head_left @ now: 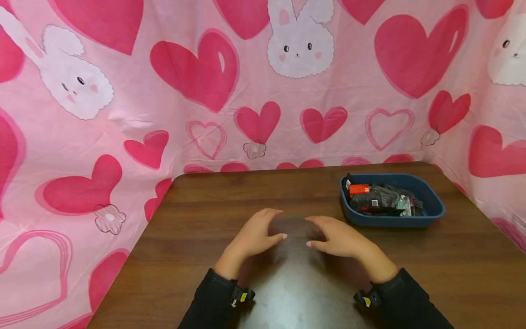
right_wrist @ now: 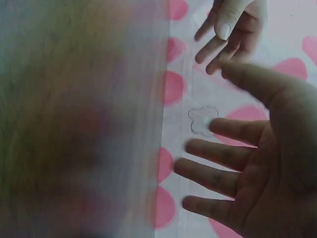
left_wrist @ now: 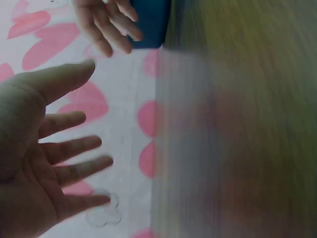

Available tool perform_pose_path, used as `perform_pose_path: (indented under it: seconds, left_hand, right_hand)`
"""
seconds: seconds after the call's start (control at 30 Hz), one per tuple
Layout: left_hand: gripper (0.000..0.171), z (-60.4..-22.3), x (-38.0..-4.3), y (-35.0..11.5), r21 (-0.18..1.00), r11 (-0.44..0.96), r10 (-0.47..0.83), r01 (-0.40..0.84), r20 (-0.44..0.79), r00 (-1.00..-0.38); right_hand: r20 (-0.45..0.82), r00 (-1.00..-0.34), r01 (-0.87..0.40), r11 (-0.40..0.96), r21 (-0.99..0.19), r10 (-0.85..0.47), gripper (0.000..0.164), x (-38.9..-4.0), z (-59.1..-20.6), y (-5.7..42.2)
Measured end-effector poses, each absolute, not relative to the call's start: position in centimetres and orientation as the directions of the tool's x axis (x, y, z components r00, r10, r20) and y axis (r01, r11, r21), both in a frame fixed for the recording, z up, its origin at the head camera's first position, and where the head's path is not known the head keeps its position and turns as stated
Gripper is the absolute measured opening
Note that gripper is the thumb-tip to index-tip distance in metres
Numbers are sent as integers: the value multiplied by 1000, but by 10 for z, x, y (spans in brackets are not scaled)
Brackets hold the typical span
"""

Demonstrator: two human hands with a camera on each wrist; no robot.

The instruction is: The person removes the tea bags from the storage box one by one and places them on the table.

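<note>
My left hand (head_left: 255, 235) hovers above the middle of the table, its fingers relaxed and spread, holding nothing. Facing it across a small gap is my right hand (head_left: 340, 236), with thumb and fingers apart and nothing between them. In the left wrist view the left palm (left_wrist: 25, 168) shows with loosely extended fingers. The right wrist view likewise shows the right hand (right_wrist: 277, 163) with its fingers spaced out. Nearest to the right hand, behind it, stands a blue plastic basket (head_left: 394, 221) holding several small packaged items (head_left: 380, 198), among them an orange-red one (head_left: 359, 189).
The brown wooden table (head_left: 197, 201) stretches under both hands, with a glossy reflection at its front middle. A pink curtain (head_left: 164, 100) printed with hearts and white rabbits hangs behind and along the sides. Black sleeves (head_left: 211, 301) with wrist straps cover both forearms.
</note>
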State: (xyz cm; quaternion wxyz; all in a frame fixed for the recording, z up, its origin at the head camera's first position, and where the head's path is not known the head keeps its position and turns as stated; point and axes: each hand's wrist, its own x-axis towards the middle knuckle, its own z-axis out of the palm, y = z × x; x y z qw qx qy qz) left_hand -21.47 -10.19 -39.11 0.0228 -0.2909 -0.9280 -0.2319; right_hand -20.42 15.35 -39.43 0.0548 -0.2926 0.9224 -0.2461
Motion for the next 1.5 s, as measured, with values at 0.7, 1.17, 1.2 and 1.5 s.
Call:
perform_pose_path:
  seconds: [0.7,1.17,1.2,1.5]
  left_hand:
    - [9,-367,-302,33,551,606,564,574,211,-798]
    - [32,-361,-320,113,449,761,488,469,83,-869]
    - [34,-362,-320,117,431,775,481,462,72,-874]
    - [24,-365,-324,115,325,817,490,476,45,-871]
  right_hand:
    - [71,-935,-334,790,-515,-348,17,-280,-330,244]
    - [-161,-929,-225,856,-465,-332,32,-317,-346,279]
    - [-159,-928,-232,858,-458,-336,31,-318,-348,279]
    - [-125,-921,-276,845,-458,-368,13,-321,-346,272]
